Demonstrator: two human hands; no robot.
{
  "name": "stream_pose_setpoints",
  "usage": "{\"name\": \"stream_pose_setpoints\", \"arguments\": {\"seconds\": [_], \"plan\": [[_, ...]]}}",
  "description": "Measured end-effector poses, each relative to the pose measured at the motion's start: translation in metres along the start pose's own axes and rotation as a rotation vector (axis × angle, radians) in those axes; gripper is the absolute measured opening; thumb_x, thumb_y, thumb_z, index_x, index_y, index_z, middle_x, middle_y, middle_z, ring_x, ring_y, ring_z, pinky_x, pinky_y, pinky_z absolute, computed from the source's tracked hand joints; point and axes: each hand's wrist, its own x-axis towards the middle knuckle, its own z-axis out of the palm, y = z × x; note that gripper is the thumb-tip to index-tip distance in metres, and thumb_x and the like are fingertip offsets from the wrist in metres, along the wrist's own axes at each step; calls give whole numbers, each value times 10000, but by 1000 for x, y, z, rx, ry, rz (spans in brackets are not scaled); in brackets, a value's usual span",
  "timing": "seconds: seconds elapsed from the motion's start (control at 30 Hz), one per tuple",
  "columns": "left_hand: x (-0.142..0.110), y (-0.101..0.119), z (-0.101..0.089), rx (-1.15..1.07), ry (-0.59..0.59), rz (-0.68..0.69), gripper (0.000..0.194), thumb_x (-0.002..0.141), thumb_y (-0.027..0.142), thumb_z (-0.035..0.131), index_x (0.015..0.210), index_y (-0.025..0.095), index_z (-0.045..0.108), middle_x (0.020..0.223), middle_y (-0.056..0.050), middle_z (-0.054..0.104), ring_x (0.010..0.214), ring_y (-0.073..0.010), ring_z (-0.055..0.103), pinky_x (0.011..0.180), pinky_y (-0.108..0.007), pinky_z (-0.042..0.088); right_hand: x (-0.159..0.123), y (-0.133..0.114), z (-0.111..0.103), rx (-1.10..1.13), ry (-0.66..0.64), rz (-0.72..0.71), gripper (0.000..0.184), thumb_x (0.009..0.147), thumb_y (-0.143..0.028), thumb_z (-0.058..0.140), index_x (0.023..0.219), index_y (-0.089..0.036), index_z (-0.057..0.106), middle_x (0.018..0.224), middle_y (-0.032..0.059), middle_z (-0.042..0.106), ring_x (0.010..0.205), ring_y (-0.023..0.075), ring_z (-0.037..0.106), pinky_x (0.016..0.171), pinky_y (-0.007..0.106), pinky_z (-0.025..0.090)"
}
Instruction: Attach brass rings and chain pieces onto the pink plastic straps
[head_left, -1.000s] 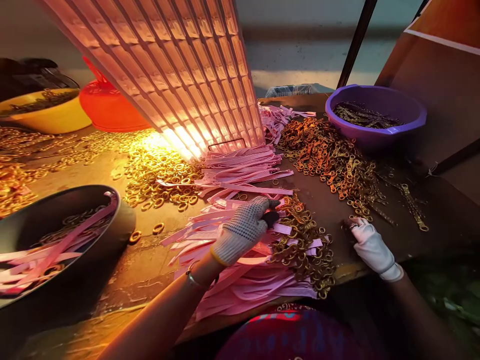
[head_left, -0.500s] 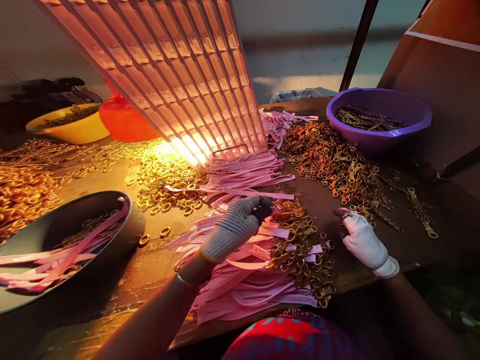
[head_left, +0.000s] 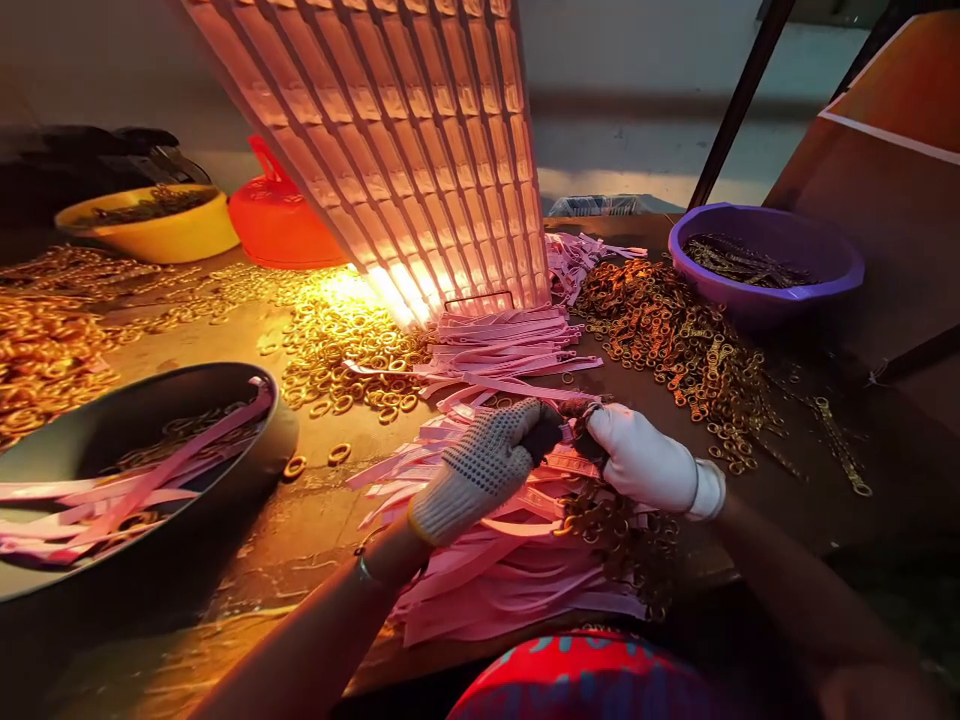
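Note:
My left hand [head_left: 499, 460], in a grey dotted glove with dark fingertips, is closed above a heap of pink straps [head_left: 517, 580]. My right hand [head_left: 637, 455], in a white glove, meets it fingertip to fingertip, also closed. Whatever is pinched between the dark fingertips is too small and shadowed to make out. Just below the right hand, brass-coloured metal rings and clasps [head_left: 645, 540] lie over the right ends of the straps. A neater row of pink straps [head_left: 510, 340] lies beyond both hands.
A ribbed, lit panel [head_left: 420, 170] rises behind the straps. Golden rings [head_left: 345, 350] spread at left, clasps [head_left: 675, 340] at right. Around them stand a dark basin [head_left: 289, 430] holding straps, a yellow basin [head_left: 172, 235], a red container [head_left: 281, 225] and a purple basin [head_left: 780, 285].
My right hand has moved left from beside the clasp pile to meet my left hand over the straps. The whole view has shifted slightly.

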Motion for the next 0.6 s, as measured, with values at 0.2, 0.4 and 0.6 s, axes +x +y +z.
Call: {"name": "stream_pose_setpoints", "arguments": {"seconds": [0.2,0.4,0.6], "plan": [[-3,-16,-1,159,23,149,162,965,224,522,873,190,651,820,-21,723,693,-156,629,643,-270,416,4,-13,-19,56,-131,27,327,829,-56,522,1127,-144,624,1059,104,740,912,199,672,794,273,498],[-3,-19,5,122,43,49,138,933,212,546,829,183,631,804,-40,716,674,-170,612,627,-279,406,15,-40,-14,-372,-84,176,196,844,-174,577,1013,-144,673,899,145,749,831,278,710,702,314,464],[-4,-27,29,-89,218,20,164,942,201,499,883,185,651,843,-41,735,727,-175,646,660,-273,450,23,-20,22,-105,280,156,258,805,-186,578,1045,-154,666,841,87,745,727,218,672,661,280,452]]}}
